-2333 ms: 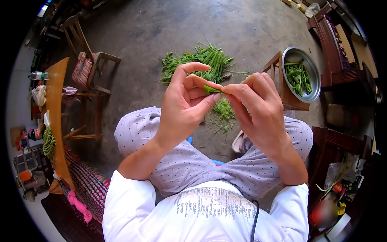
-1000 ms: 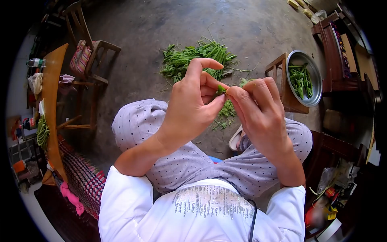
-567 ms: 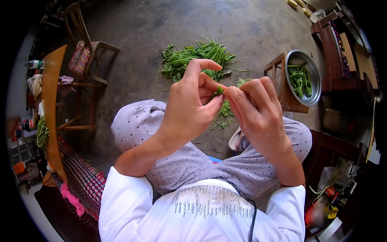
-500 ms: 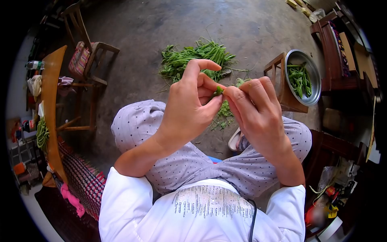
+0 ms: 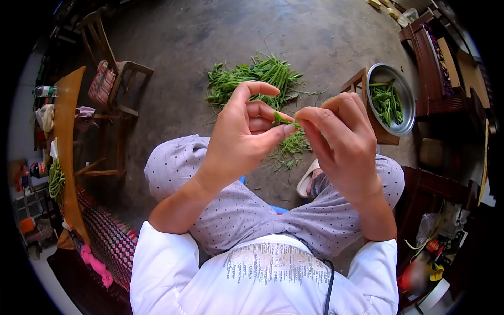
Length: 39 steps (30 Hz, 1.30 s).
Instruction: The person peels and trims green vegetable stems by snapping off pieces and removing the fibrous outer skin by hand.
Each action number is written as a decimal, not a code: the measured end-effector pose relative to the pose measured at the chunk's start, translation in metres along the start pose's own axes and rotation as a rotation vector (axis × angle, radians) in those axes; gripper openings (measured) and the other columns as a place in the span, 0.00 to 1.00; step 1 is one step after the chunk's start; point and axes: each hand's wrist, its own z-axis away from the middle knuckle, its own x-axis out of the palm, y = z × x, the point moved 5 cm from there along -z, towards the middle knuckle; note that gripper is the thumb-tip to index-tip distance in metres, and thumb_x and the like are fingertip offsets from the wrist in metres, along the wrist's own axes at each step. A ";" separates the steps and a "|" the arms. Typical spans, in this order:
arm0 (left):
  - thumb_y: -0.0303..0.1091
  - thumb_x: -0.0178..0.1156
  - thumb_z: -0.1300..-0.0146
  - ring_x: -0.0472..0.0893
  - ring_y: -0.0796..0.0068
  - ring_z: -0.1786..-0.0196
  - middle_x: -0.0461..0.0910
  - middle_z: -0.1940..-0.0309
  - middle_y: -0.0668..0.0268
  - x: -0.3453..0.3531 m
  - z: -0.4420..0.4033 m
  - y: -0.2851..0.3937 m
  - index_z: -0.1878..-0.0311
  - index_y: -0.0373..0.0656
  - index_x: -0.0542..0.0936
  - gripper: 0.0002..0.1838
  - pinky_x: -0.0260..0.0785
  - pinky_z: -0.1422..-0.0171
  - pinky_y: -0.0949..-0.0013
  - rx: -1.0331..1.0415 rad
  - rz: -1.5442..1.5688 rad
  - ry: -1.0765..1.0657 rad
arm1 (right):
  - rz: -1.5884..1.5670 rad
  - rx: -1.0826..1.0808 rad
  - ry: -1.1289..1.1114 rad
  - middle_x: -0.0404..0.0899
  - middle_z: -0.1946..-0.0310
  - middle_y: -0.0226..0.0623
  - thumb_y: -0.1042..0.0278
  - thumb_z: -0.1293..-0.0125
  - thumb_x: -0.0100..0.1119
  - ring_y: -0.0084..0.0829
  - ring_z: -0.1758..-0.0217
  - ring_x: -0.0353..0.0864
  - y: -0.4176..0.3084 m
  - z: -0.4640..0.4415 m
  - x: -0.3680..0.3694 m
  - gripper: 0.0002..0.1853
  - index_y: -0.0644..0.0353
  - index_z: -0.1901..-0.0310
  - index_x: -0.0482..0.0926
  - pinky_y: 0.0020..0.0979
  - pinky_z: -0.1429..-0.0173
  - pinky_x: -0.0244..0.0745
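Note:
Between the thumb and fingers of my left hand point(image 5: 239, 123) is a small green leafy sprig point(image 5: 278, 120), with the index finger raised and curled above it. Just to the right, my right hand point(image 5: 344, 144) has its thumb and index fingertips pressed together in a pinch beside the sprig's end. Whatever is in that pinch is too small to make out. Beyond my hands lies a heap of long green leafy stems point(image 5: 257, 79) on the floor. A smaller pile of thin green scraps point(image 5: 291, 146) sits nearer, partly hidden by my hands.
A metal basin point(image 5: 412, 107) holding green stems rests on a wooden stool point(image 5: 386, 135) at the right. At the left stand a wooden chair point(image 5: 131, 67) and a wooden table point(image 5: 67, 110). Dark wooden furniture point(image 5: 430, 63) lines the right side.
My hands have drawn slightly apart, the right one shifting right. More of the sprig shows in my left fingers. The view has tilted slightly.

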 end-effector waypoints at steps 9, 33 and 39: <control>0.13 0.62 0.42 0.83 0.74 0.52 0.80 0.59 0.59 0.002 0.000 0.002 0.40 0.36 0.63 0.27 0.78 0.45 0.74 0.043 -0.054 0.018 | -0.042 0.016 -0.065 0.69 0.71 0.35 0.78 0.48 0.67 0.37 0.65 0.71 0.000 0.003 0.007 0.08 0.60 0.66 0.80 0.35 0.62 0.70; 0.13 0.62 0.42 0.83 0.72 0.51 0.79 0.62 0.60 -0.009 0.006 0.015 0.40 0.39 0.65 0.28 0.76 0.45 0.73 0.214 -0.002 0.088 | -0.049 0.399 0.105 0.76 0.71 0.35 0.76 0.43 0.65 0.27 0.72 0.76 0.055 0.004 -0.028 0.05 0.62 0.63 0.83 0.27 0.66 0.72; 0.12 0.62 0.42 0.83 0.69 0.51 0.79 0.60 0.61 -0.018 0.014 0.017 0.40 0.39 0.65 0.28 0.77 0.44 0.71 0.384 -0.015 0.050 | 0.062 0.453 0.066 0.73 0.73 0.33 0.77 0.40 0.64 0.22 0.74 0.71 0.084 0.018 -0.036 0.05 0.65 0.62 0.83 0.25 0.68 0.67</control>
